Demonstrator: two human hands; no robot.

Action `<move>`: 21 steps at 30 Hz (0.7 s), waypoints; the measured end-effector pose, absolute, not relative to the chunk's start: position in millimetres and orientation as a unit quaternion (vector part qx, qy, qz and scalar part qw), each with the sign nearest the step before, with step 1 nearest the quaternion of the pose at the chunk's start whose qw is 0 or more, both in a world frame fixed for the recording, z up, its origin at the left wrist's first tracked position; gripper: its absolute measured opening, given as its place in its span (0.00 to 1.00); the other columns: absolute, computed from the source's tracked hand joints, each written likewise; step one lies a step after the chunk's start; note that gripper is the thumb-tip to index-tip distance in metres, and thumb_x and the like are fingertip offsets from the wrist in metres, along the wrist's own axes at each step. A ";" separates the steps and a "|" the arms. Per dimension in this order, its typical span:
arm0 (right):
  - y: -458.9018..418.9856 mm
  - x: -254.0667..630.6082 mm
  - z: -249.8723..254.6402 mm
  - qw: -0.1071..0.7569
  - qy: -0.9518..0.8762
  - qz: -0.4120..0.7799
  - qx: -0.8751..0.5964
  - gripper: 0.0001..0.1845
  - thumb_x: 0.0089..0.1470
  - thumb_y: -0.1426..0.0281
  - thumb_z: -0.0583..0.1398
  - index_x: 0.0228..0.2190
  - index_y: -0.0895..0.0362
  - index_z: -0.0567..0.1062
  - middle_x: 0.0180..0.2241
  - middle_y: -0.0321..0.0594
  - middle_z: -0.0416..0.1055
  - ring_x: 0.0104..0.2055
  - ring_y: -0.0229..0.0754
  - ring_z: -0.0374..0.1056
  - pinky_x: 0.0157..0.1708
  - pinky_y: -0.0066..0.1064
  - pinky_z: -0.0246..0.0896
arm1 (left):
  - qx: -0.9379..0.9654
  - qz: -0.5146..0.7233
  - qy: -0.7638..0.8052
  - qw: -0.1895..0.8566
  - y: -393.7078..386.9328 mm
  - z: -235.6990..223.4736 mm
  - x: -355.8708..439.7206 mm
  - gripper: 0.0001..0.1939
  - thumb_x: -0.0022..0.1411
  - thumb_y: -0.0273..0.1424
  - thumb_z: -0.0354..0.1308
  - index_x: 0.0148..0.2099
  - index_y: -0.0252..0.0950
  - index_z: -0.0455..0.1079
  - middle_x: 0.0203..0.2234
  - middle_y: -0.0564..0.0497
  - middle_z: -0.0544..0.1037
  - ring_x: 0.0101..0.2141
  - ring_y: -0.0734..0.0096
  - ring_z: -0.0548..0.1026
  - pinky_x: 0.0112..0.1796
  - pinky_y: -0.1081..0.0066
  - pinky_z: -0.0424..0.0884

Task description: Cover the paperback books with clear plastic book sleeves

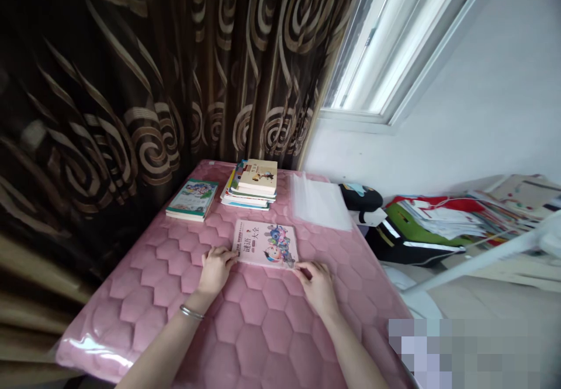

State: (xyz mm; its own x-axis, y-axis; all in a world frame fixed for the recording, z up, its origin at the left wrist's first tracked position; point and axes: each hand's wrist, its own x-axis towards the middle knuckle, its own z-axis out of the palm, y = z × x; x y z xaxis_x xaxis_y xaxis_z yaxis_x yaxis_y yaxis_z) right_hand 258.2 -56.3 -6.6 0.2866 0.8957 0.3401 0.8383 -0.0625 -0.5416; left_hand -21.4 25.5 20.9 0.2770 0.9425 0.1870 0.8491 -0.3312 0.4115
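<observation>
Bare left forearm (169, 342) leads to the left hand (214, 270), fingers curled lightly over the near-left corner of a cartoon-covered paperback (265, 244) lying flat on a pink quilted mat (258, 342); the right hand (318, 287) pinches its near-right corner, an even two-handed hold.

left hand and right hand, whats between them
In the head view, the lower edge of the riddle book runs between the left hand and right hand, with pink quilted mat just below it.
</observation>
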 end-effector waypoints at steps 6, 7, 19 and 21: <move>-56.7 259.3 -6.8 0.333 -0.593 0.046 -0.732 0.10 0.56 0.66 0.57 0.32 0.50 0.79 0.38 0.40 0.78 0.44 0.49 0.66 0.43 0.38 0.55 | 0.788 0.199 0.570 0.120 26.2 19.2 -21.7 0.15 0.65 0.26 0.55 0.47 0.47 0.78 0.41 0.50 0.78 0.45 0.62 0.72 0.46 0.62 0.60; -56.5 259.4 -7.5 0.328 -0.594 0.044 -0.734 0.09 0.56 0.67 0.57 0.33 0.50 0.79 0.38 0.40 0.78 0.44 0.49 0.66 0.42 0.37 0.55 | 0.789 0.197 0.569 0.119 25.8 19.2 -21.8 0.15 0.65 0.26 0.55 0.48 0.47 0.78 0.41 0.50 0.78 0.45 0.62 0.71 0.45 0.62 0.60; -52.1 234.5 3.9 0.247 -0.645 -0.042 -0.722 0.11 0.56 0.60 0.60 0.38 0.51 0.75 0.50 0.45 0.66 0.50 0.52 0.60 0.45 0.41 0.54 | 0.789 0.176 0.586 0.064 11.1 33.2 7.9 0.10 0.60 0.37 0.60 0.44 0.44 0.76 0.49 0.45 0.69 0.49 0.54 0.64 0.47 0.55 0.62; -47.6 219.7 10.9 0.231 -0.660 -0.040 -0.714 0.11 0.56 0.59 0.60 0.38 0.51 0.75 0.51 0.45 0.66 0.50 0.52 0.60 0.45 0.41 0.55 | 0.805 0.181 0.560 0.070 8.9 34.5 23.4 0.09 0.60 0.36 0.61 0.43 0.43 0.76 0.49 0.45 0.70 0.49 0.53 0.64 0.48 0.54 0.62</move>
